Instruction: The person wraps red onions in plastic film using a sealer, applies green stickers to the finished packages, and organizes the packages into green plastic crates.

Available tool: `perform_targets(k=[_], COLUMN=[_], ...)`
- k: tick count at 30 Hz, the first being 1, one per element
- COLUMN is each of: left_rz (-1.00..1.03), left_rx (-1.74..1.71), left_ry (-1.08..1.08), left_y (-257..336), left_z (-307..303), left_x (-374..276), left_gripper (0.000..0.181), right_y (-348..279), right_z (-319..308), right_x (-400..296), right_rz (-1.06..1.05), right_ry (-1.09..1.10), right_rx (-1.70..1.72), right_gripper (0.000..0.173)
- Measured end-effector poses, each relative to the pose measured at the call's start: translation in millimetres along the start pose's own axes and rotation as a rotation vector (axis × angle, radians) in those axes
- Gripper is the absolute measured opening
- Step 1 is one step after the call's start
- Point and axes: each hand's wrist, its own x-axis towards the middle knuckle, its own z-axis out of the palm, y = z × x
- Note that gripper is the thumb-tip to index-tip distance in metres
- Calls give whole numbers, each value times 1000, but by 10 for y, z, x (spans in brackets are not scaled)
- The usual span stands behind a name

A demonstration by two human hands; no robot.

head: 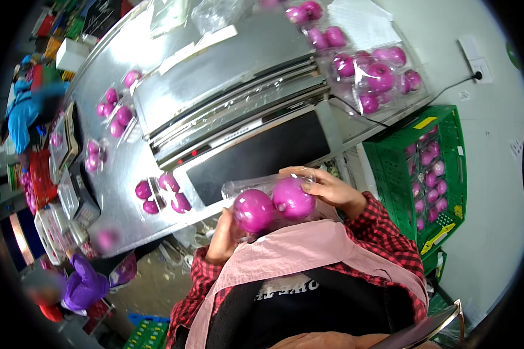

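Note:
Close to my chest, my two hands hold a clear plastic bag (240, 188) with two red onions (255, 211) side by side in it. My left hand (225, 237) grips the pack at its left end. My right hand (332, 192) has its thumb on the right-hand onion and its fingers behind the film. Just beyond the pack lies the black work plate (262, 152) of a heat-sealing machine (218, 65). Two red lights show on the machine's front bar. Part of the bag's loose film lies over the plate's near edge.
Bagged onions lie at the steel table's (122, 227) left, near the machine, and in a pile (377, 78) at its far right. A green crate (375, 174) of packed onions stands at right. A black power cord (452, 89) runs to the wall. Two people (85, 285) are at left.

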Motion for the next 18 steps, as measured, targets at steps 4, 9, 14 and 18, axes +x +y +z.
perform_targets(k=[4,9,14,18], left_rz=[422,521,596,519], left_rx=[145,-31,193,530], left_ry=[12,159,255,32], left_y=[184,719,1595,2660], left_z=[252,725,736,580], left_x=[329,751,942,1345], left_gripper=[75,75,74,65], right_y=[51,-366,-746,-664], right_z=[171,223,-1673,-3636], right_x=[143,381,-111,-1035], right_rz=[-223,-476,-566,-388], right_ry=[188,163,1371,1731], right_rx=[286,-86,-1001,-1017], right_gripper=[55,71,49,57])
